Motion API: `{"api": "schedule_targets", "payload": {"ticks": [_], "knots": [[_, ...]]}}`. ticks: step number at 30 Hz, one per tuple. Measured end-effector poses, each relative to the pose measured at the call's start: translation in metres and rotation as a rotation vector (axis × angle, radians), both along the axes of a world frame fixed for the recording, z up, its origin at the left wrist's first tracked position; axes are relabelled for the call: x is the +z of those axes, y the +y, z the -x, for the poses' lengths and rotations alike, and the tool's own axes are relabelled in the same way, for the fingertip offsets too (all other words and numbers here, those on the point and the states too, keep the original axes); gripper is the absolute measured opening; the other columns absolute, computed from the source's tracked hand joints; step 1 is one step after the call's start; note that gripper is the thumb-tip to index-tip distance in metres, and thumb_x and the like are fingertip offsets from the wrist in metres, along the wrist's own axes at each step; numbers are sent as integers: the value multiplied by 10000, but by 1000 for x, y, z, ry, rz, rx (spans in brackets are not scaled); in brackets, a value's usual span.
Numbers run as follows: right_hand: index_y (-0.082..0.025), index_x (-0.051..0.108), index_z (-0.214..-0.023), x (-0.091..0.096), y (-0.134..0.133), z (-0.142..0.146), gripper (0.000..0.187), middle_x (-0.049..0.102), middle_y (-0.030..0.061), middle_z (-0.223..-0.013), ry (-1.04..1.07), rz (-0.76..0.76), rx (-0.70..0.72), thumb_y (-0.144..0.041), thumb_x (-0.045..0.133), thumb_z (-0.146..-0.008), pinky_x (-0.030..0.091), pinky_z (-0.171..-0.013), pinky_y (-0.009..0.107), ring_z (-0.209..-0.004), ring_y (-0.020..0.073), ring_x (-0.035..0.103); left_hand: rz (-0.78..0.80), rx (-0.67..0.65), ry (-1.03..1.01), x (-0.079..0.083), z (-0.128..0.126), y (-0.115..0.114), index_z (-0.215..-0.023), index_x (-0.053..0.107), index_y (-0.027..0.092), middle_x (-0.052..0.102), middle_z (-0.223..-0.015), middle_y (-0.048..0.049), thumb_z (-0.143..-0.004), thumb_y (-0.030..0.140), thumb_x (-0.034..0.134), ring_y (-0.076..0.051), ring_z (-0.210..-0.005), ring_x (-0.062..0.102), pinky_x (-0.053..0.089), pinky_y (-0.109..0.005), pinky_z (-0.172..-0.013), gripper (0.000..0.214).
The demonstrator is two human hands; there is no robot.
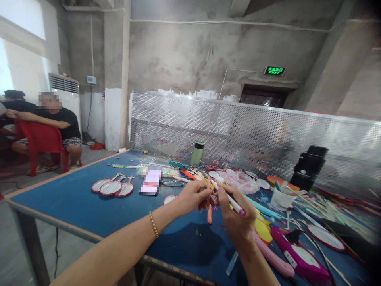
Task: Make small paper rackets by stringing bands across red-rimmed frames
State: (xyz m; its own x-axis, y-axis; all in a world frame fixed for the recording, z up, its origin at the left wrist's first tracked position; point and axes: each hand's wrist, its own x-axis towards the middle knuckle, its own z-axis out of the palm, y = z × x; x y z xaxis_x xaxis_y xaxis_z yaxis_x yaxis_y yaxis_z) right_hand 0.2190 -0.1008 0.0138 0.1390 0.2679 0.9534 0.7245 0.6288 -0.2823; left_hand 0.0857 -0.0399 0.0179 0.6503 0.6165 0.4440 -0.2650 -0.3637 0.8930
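Pen, white with a magenta end, sits in the right hand, its fingers clamped around the barrel; the slant runs from the magenta end near the palm toward the left hand, a hold that appears chosen for fine control. Left fingers are drawn together and appear pinched on an orange stick, whose lower end projects beneath them; exact contact is partly hidden. Both hands meet over the table, probably so that each steadies the other. Three round, red-rimmed paddles overlap at left with handles pointing away, apparently grouped to keep them together. A phone lies between these and the left hand, likely for easy viewing. A green bottle stands upright farther back, near the perforated screen, which bounds movement on the far side. On the right, a white cup, a pink handle and a purple device crowd the right forearm, leaving little room outward. Open room lies between the paddles and the near edge, which passes beneath the left forearm; a translucent stick lies close to that edge.
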Motion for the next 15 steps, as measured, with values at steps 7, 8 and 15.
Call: {"api": "schedule_targets", "payload": {"ticks": [7, 8, 15], "knots": [[-193, 708, -922, -1, 0, 1, 107, 717, 13, -785, 12, 41, 27, -230, 617, -879, 526, -601, 261, -620, 136, 647, -21, 7, 3, 2, 1, 0, -733, 529, 147, 579, -558, -3, -844, 508, 572, -77, -410, 489, 384, -181, -394, 380], [-194, 709, -922, -2, 0, 1, 108, 718, 13, -783, 15, 43, 22, -235, 619, -878, 527, -602, 263, -617, 137, 647, -21, 10, 2, 2, 1, 0, -733, 528, 148, 578, -557, -2, -841, 508, 574, -77, -409, 490, 384, -181, -394, 378], [-193, 712, -919, -2, 1, 0, 107, 724, 15, -798, 14, 26, -2, -232, 621, -879, 528, -611, 265, -642, 138, 654, -11, 17, 9, 1, 1, 0, -730, 538, 145, 582, -563, -5, -847, 444, 566, -82, -423, 499, 396, -184, -399, 322]]}}
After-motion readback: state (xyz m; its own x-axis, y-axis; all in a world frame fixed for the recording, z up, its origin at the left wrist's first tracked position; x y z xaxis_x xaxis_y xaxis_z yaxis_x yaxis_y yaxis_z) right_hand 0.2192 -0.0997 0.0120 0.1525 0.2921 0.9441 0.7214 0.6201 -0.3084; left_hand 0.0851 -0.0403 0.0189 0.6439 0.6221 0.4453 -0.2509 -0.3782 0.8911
